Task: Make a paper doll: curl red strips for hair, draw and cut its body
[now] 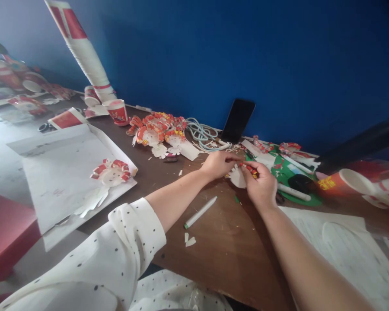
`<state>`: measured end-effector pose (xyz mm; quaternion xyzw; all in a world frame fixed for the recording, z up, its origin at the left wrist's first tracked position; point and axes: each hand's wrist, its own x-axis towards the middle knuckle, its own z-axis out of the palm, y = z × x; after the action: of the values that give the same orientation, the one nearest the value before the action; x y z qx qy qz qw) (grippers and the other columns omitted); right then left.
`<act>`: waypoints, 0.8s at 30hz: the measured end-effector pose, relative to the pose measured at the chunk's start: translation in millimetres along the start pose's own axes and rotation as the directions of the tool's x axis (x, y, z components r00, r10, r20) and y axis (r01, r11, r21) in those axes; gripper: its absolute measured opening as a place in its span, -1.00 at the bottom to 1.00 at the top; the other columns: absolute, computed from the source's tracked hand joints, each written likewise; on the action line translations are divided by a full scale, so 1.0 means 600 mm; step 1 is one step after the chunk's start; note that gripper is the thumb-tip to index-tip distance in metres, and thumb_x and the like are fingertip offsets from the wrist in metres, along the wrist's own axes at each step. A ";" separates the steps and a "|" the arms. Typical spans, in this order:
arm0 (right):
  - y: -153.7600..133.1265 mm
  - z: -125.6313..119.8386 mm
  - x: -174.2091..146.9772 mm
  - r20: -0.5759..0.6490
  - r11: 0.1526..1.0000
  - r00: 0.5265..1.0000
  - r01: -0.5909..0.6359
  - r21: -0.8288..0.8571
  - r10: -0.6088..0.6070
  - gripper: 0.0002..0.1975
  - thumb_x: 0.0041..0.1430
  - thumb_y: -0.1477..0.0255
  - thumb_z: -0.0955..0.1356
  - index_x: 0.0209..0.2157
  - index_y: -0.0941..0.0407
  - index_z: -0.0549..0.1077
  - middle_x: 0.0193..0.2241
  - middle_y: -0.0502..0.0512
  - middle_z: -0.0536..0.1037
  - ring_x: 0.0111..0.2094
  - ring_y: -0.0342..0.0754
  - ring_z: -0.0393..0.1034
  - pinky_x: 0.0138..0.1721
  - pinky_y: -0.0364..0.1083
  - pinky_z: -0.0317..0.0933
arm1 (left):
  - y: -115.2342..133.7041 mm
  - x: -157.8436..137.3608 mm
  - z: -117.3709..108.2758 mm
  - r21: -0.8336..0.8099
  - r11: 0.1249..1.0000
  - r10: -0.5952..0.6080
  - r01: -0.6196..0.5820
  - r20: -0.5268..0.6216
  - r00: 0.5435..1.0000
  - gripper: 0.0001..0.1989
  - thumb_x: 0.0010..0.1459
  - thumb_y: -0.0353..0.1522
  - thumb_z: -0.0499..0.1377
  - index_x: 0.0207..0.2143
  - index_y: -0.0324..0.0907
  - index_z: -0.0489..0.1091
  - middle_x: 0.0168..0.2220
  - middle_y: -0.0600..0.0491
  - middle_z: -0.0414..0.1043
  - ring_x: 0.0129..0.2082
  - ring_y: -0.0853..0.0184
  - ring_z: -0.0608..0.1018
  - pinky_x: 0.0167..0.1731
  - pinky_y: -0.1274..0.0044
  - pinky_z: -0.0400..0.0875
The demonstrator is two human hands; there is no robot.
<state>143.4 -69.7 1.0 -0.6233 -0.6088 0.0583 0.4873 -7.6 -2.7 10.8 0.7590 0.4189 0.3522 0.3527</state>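
Observation:
Over the brown table, both hands meet at a cut-up paper cup [237, 178] with a white round base and red-and-yellow curled strips. My right hand [262, 185] grips it from the right, thumb against the white base. The fingers of my left hand [218, 165] are pinched at its upper edge, partly hiding the strips. Nearer to me lies a white marker [200, 212] with a green tip. Small white paper scraps [190, 240] are just below the marker.
Finished-looking curled cup pieces [160, 129] are heaped at the back, beside a pale blue cable [202, 131]. A black phone [238, 121] leans on the blue wall. At left, a tall cup stack [87, 58] and a white paper tray [61, 172]; at right, an orange cup [337, 183] and paper [330, 233].

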 end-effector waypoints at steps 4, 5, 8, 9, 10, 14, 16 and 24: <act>0.001 0.000 0.000 -0.005 1.000 1.000 -0.008 0.011 0.008 -0.73 0.12 0.24 0.39 -0.21 0.10 0.57 -0.28 0.12 0.63 -0.26 0.03 0.52 -0.15 0.02 0.39 | 0.004 0.000 -0.002 -0.031 0.998 -0.058 0.058 0.022 0.998 -0.68 0.12 -0.41 0.13 -0.10 -0.10 0.57 -0.22 0.06 0.61 -0.23 0.35 0.57 -0.10 0.57 0.41; 0.000 0.000 -0.001 -0.005 1.000 1.000 -0.011 0.014 0.012 -0.73 0.12 0.24 0.39 -0.21 0.10 0.56 -0.27 0.12 0.63 -0.26 0.03 0.52 -0.14 0.03 0.38 | 0.005 0.000 -0.003 -0.029 0.998 -0.061 0.062 0.027 0.998 -0.68 0.12 -0.41 0.13 -0.09 -0.10 0.56 -0.22 0.06 0.60 -0.24 0.35 0.57 -0.09 0.56 0.41; -0.002 -0.002 0.000 0.002 0.999 1.000 -0.028 0.018 0.028 -0.71 0.11 0.22 0.39 -0.21 0.10 0.56 -0.27 0.12 0.63 -0.26 0.03 0.52 -0.14 0.03 0.38 | 0.008 0.000 -0.004 -0.021 0.997 -0.070 0.070 0.036 0.997 -0.68 0.15 -0.39 0.11 -0.09 -0.11 0.56 -0.21 0.05 0.60 -0.22 0.34 0.57 -0.08 0.56 0.40; -0.002 -0.002 0.000 0.004 0.999 1.000 -0.031 0.019 0.031 -0.71 0.11 0.22 0.39 -0.21 0.10 0.56 -0.28 0.12 0.63 -0.26 0.03 0.52 -0.15 0.02 0.38 | 0.008 0.001 -0.004 -0.018 0.997 -0.073 0.074 0.034 0.997 -0.68 0.16 -0.39 0.10 -0.09 -0.11 0.56 -0.20 0.04 0.60 -0.21 0.33 0.57 -0.07 0.55 0.40; -0.001 -0.002 0.000 0.004 0.999 1.000 -0.031 0.020 0.031 -0.71 0.11 0.22 0.39 -0.21 0.10 0.56 -0.28 0.12 0.63 -0.26 0.03 0.52 -0.15 0.02 0.37 | 0.008 0.001 -0.003 -0.016 0.997 -0.077 0.078 0.030 0.997 -0.69 0.17 -0.38 0.10 -0.10 -0.12 0.56 -0.19 0.04 0.60 -0.20 0.32 0.57 -0.07 0.55 0.40; 0.004 -0.001 0.000 0.005 1.000 1.000 -0.006 0.008 0.006 -0.73 0.12 0.23 0.39 -0.21 0.09 0.57 -0.27 0.12 0.63 -0.26 0.03 0.51 -0.15 0.01 0.37 | 0.003 0.004 0.001 0.005 0.997 -0.081 0.081 0.008 0.997 -0.72 0.18 -0.33 0.14 -0.12 -0.15 0.57 -0.17 0.00 0.59 -0.16 0.28 0.56 -0.08 0.53 0.39; 0.006 0.001 0.000 0.002 1.000 1.000 0.009 0.001 -0.009 -0.73 0.12 0.23 0.39 -0.21 0.10 0.57 -0.27 0.12 0.63 -0.26 0.03 0.51 -0.15 0.01 0.37 | 0.001 0.006 0.003 0.019 0.995 -0.093 0.093 0.001 0.996 -0.72 0.17 -0.33 0.15 -0.12 -0.17 0.55 -0.19 -0.01 0.59 -0.18 0.28 0.56 -0.10 0.53 0.40; 0.006 0.001 0.000 0.006 1.000 1.000 0.003 0.018 -0.003 -0.72 0.12 0.22 0.40 -0.21 0.10 0.57 -0.30 0.12 0.62 -0.29 0.02 0.52 -0.17 0.00 0.38 | -0.002 0.005 0.004 -0.012 0.997 -0.081 0.081 0.000 0.997 -0.72 0.08 -0.41 0.17 -0.16 -0.18 0.56 -0.21 0.02 0.58 -0.22 0.34 0.55 -0.13 0.57 0.39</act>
<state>145.3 -68.8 -1.7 -0.6178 -0.6106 0.0650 0.4913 -4.6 -0.4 9.3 0.7390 0.4475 0.3404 0.3710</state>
